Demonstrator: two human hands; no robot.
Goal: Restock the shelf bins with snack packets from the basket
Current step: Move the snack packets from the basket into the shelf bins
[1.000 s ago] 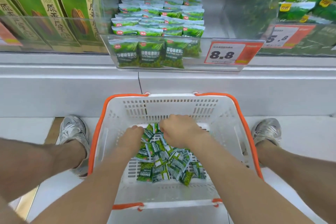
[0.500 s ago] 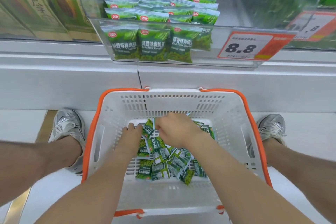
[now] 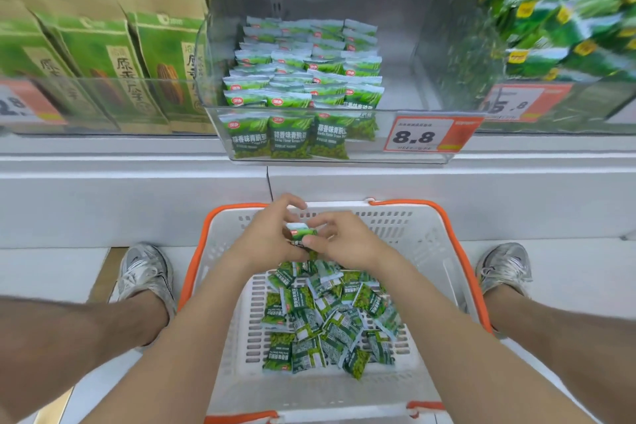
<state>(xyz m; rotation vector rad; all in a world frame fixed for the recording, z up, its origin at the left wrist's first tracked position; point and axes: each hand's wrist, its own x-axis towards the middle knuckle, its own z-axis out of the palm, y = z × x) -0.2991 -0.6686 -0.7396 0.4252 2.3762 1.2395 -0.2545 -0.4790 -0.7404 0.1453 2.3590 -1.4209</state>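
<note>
A white basket with orange rim stands on the floor between my feet, holding a loose pile of green snack packets. Above its far half, my left hand and my right hand meet and together hold a small bunch of green packets, fingers curled round them. The clear shelf bin straight ahead holds rows of the same green packets on its left side; its right side is bare.
A price tag reading 8.8 hangs on the bin's front. Tall green-and-brown bags fill the bin to the left, green packs the bin to the right. My shoes flank the basket on the white floor.
Both hands have risen from the pile in the basket, now lifting a few packets above it. The view has tilted up toward the shelf bin.
</note>
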